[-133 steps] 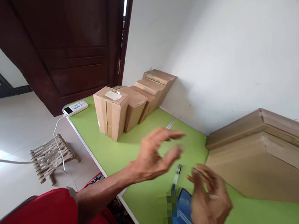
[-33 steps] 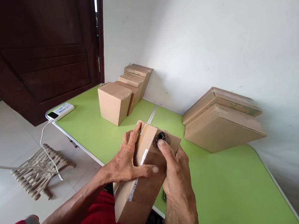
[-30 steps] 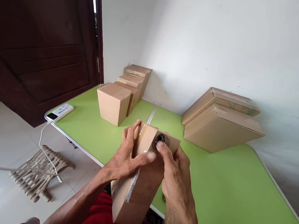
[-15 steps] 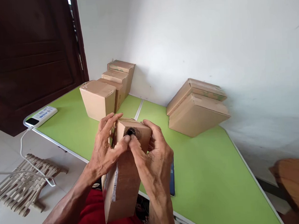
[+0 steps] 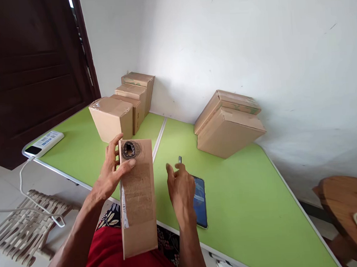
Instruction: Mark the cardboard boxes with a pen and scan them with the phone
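Observation:
My left hand (image 5: 114, 170) grips a tall narrow cardboard box (image 5: 138, 203) by its upper left side, thumb on the near face and fingers behind. Near the box's top is a ragged round hole (image 5: 129, 150), ringed with dark scribbled marks. Over the green table, my right hand (image 5: 181, 189) is apart from the box, thumb and fingers spread. Just beyond its fingertips shows the end of a small dark-and-silver object (image 5: 180, 159); the hand hides the rest, so its kind is unclear. A smartphone (image 5: 201, 204) lies face up beside the right hand, partly covered by it.
Several cardboard boxes (image 5: 111, 113) stand at the back left of the green table (image 5: 244, 201). Two more boxes (image 5: 229, 131) lean together against the wall. A white device (image 5: 47, 142) with a cable sits at the left corner. A woven stool (image 5: 27, 225) is below.
My right hand has left the box and moved down over the table, next to the phone. The left hand still holds the box, now turned more squarely, its hole uncovered.

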### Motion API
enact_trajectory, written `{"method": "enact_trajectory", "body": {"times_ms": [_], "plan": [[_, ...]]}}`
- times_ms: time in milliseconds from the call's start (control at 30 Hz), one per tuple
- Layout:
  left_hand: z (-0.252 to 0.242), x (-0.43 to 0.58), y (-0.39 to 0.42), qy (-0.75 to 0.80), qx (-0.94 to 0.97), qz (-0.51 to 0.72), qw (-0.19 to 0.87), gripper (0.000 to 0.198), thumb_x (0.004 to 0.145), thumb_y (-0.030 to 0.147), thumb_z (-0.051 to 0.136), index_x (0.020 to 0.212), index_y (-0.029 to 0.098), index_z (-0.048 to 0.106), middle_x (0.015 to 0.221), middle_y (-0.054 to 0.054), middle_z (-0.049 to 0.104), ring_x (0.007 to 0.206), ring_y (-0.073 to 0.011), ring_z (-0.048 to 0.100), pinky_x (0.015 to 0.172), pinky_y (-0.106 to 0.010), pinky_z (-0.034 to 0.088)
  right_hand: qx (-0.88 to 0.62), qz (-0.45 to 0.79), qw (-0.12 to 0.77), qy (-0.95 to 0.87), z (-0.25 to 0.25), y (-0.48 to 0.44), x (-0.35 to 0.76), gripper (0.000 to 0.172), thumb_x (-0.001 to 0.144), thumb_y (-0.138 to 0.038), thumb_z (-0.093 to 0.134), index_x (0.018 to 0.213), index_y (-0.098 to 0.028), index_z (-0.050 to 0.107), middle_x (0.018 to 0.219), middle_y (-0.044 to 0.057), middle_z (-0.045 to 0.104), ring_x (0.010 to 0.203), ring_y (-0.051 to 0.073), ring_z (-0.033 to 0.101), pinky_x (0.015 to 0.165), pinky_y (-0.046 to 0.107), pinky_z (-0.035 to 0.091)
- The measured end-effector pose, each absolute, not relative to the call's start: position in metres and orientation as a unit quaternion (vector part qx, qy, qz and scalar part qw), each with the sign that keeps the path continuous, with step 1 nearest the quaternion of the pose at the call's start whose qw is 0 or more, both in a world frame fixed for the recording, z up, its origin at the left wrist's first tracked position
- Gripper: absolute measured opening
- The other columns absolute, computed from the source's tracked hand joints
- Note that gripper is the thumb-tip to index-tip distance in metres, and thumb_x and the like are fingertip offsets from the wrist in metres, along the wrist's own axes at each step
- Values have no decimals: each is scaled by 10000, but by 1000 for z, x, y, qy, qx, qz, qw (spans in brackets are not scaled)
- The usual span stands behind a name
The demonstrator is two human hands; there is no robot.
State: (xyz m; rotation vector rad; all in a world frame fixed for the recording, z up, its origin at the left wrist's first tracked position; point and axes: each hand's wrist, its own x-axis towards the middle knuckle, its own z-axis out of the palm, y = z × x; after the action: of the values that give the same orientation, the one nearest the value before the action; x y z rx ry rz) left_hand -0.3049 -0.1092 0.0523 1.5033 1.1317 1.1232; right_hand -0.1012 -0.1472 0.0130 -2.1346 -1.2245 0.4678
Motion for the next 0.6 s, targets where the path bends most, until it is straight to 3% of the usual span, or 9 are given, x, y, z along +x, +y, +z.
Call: {"method": "enact_trajectory", "body": {"times_ms": [100,233,333,400,500,600], "plan": [[50,-307,-108,444,607,454,479,1000,848,603,716,1672,280,250,1564,-142,461,1461,-417,457,1220,-645,383,-857,157,243,-426,-10,-147,-85,338,1003,-280,531,1163,-24,684,999,314,747,959,419,749,795,466,531],[52,-307,-111,435,608,438,499,1094,838,597,745,1707,265,169,1621,-152,430,1514,-422,420,1273,-652,325,-874,165,238,-391,-23,-144,-72,164,909,-209,572,956,-131,708,931,268,748,965,425,753,802,488,540],[52,-307,-112,428,623,438,487,1183,811,599,780,1724,247,115,1706,-160,330,1595,-440,289,1323,-656,219,-865,189,281,-369,-24,-138,-60,111,801,-226,628,691,-216,622,671,181,677,862,424,741,764,486,524],[51,-307,-112,422,627,434,490,1241,794,590,799,1731,238,65,1760,-162,229,1630,-442,210,1341,-647,166,-837,218,341,-369,-18,-136,-52,195,752,-326,675,617,-264,547,547,89,599,716,351,707,685,423,505],[48,-305,-112,410,615,435,515,1309,774,576,821,1734,234,0,1775,-173,191,1647,-437,174,1341,-643,169,-766,249,468,-364,4,-139,-49,321,775,-584,608,744,-279,516,537,-29,533,533,230,593,536,333,437],[46,-301,-114,401,605,439,530,1325,756,558,843,1734,250,4,1752,-178,252,1637,-441,209,1326,-658,214,-600,291,667,-332,41,-150,-64,382,753,-592,702,828,-263,524,585,-62,570,508,183,591,493,284,428]]}}
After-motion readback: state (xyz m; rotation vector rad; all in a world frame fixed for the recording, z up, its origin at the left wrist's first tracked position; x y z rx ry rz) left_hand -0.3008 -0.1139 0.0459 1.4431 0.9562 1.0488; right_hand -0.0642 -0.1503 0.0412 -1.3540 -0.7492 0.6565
